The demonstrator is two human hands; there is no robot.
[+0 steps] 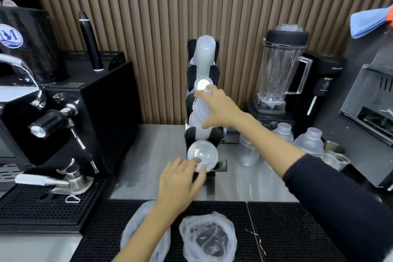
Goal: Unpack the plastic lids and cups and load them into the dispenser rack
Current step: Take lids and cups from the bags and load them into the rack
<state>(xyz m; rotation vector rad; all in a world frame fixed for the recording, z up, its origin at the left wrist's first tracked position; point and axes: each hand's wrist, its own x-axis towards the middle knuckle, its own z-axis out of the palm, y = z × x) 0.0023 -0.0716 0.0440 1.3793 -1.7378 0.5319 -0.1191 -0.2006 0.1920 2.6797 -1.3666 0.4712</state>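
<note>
A black dispenser rack (190, 134) stands upright at the back of the steel surface (234, 183), against the ribbed wall. Its upper slot holds a stack of frosted cups (204, 53), and a second stack of cups (198, 110) sits lower down. At the rack's foot a stack of clear plastic lids (202, 154) faces outward, the front lid showing its ribbed rim.

The right hand (219, 108) reaches up to the middle of the rack, fingers spread and curled around the lower cup stack, thumb at the bottom and fingertips at the top. The left hand (180, 181) lies below, its fingertips touching the lower edge of the front lid; whether it pinches the lid or only presses it cannot be told. The two hands are apart, one above the other on the rack.

Nearer the camera, on the black rubber mats (287, 232), lie two crumpled clear plastic bags: one (208, 236) straight below the rack, the other (136, 227) partly under the left forearm. A thin twist of wire (256, 238) lies on the right mat.

To the right of the rack stand a blender (280, 70), several frosted shaker bottles (309, 140) and a small metal cup (333, 148). An espresso machine (53, 112) fills the left side, above its drip grate (38, 204). A blue cloth (368, 22) hangs at upper right.
</note>
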